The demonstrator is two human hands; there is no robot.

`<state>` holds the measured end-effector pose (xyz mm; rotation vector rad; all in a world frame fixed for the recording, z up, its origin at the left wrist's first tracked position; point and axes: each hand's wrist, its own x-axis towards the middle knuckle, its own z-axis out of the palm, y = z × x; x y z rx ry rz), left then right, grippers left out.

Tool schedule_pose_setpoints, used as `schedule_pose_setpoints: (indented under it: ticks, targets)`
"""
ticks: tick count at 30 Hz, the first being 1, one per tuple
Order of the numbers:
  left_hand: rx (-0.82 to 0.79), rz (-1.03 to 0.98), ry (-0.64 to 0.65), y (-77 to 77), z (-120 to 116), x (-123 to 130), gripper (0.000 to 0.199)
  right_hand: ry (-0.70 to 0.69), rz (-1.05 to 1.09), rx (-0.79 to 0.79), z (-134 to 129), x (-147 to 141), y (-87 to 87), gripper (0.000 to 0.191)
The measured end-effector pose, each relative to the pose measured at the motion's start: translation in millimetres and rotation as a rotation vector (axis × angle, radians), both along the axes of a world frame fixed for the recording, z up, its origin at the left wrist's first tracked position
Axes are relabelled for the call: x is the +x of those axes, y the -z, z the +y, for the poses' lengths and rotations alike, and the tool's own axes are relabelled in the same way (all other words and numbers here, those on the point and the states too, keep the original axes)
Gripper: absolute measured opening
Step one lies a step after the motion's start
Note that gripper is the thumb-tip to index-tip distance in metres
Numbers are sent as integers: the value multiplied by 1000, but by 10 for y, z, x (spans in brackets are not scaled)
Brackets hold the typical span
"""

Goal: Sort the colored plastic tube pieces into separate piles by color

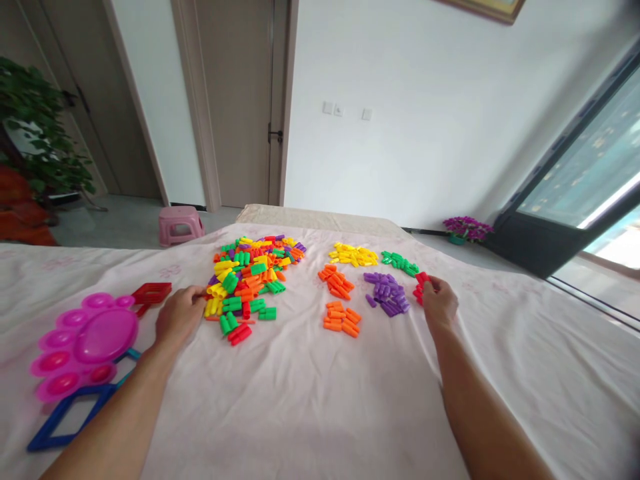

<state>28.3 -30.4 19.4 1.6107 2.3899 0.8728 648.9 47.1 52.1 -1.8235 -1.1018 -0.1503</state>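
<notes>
My left hand (181, 312) is at the left edge of a large mixed pile of coloured plastic pieces (250, 277), its fingertips pinched on something too small to make out. On the right, my right hand (440, 301) grips a red piece (423, 277) over a few other red pieces (418, 292). Left of it lie purple pieces (390, 293), with green pieces (400, 263) and yellow pieces (353, 255) behind. Two groups of orange pieces, one farther back (336, 281) and one nearer (343, 319), lie between the mixed pile and the purple ones.
A pink paw-shaped tray (107, 335), a red frame (155, 291) and a blue frame (53, 427) lie at the left of the cloth-covered table (300, 413). Beyond it are a pink stool (180, 215) and a purple flower pot (466, 229).
</notes>
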Motion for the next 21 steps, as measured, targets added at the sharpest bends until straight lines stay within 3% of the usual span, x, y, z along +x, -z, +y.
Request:
schedule_pose_setpoints:
  ticks: [5,11,16,21]
  targets:
    - [-5,4,-3,14,4,-10,34,151,122,-34,-54,419,99,45]
    - [-3,-3,12,45,23,-48,31,182,223,17,-100,511,241,53]
    - [-6,21,0,34,18,-31,32,138,133,194,-126,292,220,47]
    - [0,22,1,-1,5,3,34,-93,-86,294,-157,-339,-31,38]
